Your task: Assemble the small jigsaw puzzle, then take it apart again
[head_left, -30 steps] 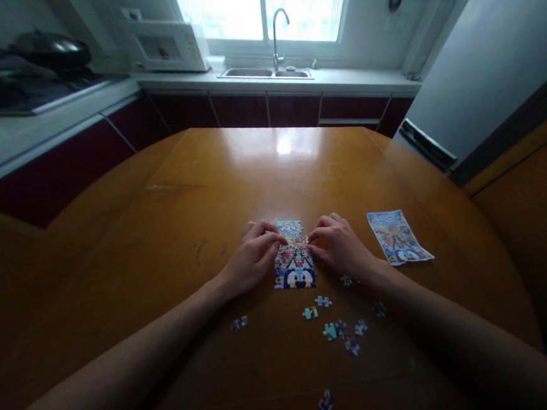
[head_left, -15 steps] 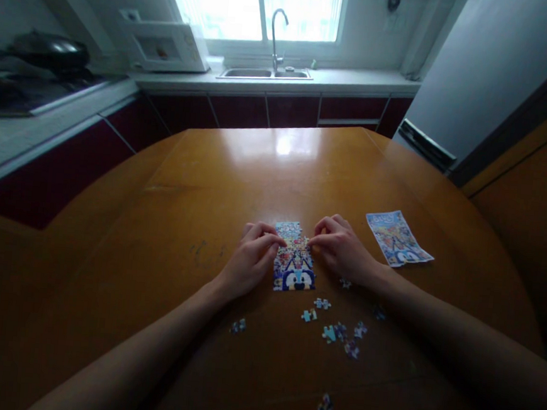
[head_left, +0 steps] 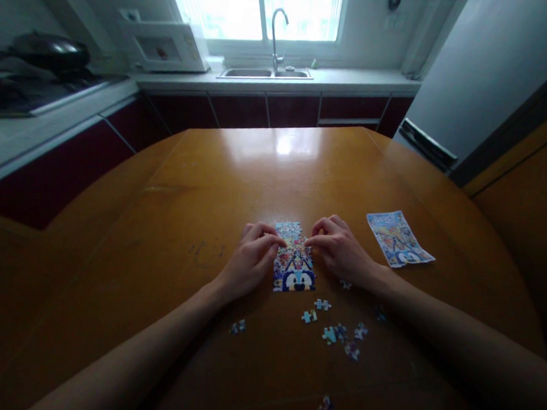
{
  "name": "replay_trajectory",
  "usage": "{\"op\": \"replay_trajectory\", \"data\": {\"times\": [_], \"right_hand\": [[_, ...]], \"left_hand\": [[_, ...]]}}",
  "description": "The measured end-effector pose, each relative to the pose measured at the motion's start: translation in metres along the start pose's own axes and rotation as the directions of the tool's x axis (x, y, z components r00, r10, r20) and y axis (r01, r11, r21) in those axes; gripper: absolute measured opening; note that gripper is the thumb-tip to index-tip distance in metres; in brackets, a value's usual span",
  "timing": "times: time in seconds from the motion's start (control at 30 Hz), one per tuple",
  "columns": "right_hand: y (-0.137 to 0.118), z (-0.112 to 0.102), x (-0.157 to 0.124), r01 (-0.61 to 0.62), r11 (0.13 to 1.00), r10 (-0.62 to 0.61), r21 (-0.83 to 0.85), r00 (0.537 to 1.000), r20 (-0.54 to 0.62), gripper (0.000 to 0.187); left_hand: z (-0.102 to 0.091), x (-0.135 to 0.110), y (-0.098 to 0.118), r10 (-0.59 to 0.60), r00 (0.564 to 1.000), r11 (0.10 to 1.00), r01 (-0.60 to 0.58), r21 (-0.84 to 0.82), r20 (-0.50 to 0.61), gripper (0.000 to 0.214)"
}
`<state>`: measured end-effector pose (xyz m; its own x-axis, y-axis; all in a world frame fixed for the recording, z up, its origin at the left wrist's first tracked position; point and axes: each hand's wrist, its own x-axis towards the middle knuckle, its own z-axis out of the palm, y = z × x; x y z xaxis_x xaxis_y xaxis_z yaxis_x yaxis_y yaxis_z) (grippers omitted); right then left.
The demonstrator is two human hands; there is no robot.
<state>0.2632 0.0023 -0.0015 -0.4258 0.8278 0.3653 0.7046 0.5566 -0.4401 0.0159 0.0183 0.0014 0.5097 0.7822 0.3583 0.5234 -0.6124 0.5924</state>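
A small, partly joined jigsaw puzzle (head_left: 294,263) with a blue cartoon face lies on the wooden table (head_left: 276,173). My left hand (head_left: 250,260) rests at its left edge, fingers curled, index fingertip pressing on the upper rows. My right hand (head_left: 340,251) sits at its right edge, fingers bent, fingertips pinched at the upper right border of the puzzle. Whether a loose piece is under either fingertip is hidden.
Several loose puzzle pieces (head_left: 339,332) lie scattered near the table's front, one (head_left: 238,327) by my left forearm, one (head_left: 324,409) nearer me. A printed picture sheet (head_left: 398,239) lies to the right. Behind are a counter, sink (head_left: 265,73), microwave (head_left: 165,46) and fridge (head_left: 483,63).
Both hands stay at the puzzle's sides; my right fingertips have crept slightly left onto its upper edge. The view shifted a little.
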Motion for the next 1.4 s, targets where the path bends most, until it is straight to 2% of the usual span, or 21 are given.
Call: {"op": "replay_trajectory", "data": {"times": [0.13,0.3,0.47,0.63,0.77,0.93,1.07,1.3,1.4], "right_hand": [[-0.0024,0.0022,0.0012,0.010,1.000,-0.009,-0.028,0.999,0.042,0.024],[-0.0018,0.0054,0.0023,-0.001,1.000,0.001,0.016,1.000,-0.023,0.027],[-0.0020,0.0071,0.0027,0.008,1.000,-0.007,-0.017,1.000,0.006,0.026],[0.0004,0.0062,0.0025,-0.055,0.998,0.058,0.022,0.991,-0.118,0.027],[0.0021,0.0061,0.0018,-0.053,0.999,0.053,0.002,0.996,-0.075,0.026],[0.0005,0.0057,0.0018,-0.052,0.999,0.052,0.007,0.993,-0.107,0.027],[-0.0016,0.0062,0.0021,-0.014,1.000,0.013,-0.025,0.999,-0.045,0.026],[-0.0018,0.0087,0.0010,0.028,0.999,-0.028,-0.018,0.999,-0.030,0.029],[-0.0008,0.0099,0.0011,0.038,0.999,-0.038,-0.001,0.997,-0.065,0.030]], "left_hand": [[-0.0003,0.0002,0.0001,-0.005,1.000,1.000,0.005,0.000,0.001,0.024],[-0.0008,0.0001,0.0009,-0.009,1.000,1.000,0.009,-0.002,0.005,0.024],[-0.0012,0.0002,0.0014,-0.014,1.000,1.000,0.014,-0.002,0.002,0.025],[-0.0005,-0.0001,-0.0007,-0.001,1.000,1.000,0.001,0.016,0.002,0.025],[0.0000,-0.0003,-0.0012,0.004,1.000,1.000,-0.004,0.014,-0.003,0.025],[-0.0003,-0.0006,-0.0007,0.003,1.000,1.000,-0.003,0.005,0.003,0.024],[-0.0005,-0.0006,-0.0003,0.000,1.000,1.000,0.000,-0.005,0.001,0.024],[0.0000,-0.0001,-0.0011,0.000,1.000,1.000,0.000,-0.003,-0.001,0.023],[0.0004,-0.0006,-0.0020,-0.001,1.000,1.000,0.001,0.001,-0.001,0.024]]}}
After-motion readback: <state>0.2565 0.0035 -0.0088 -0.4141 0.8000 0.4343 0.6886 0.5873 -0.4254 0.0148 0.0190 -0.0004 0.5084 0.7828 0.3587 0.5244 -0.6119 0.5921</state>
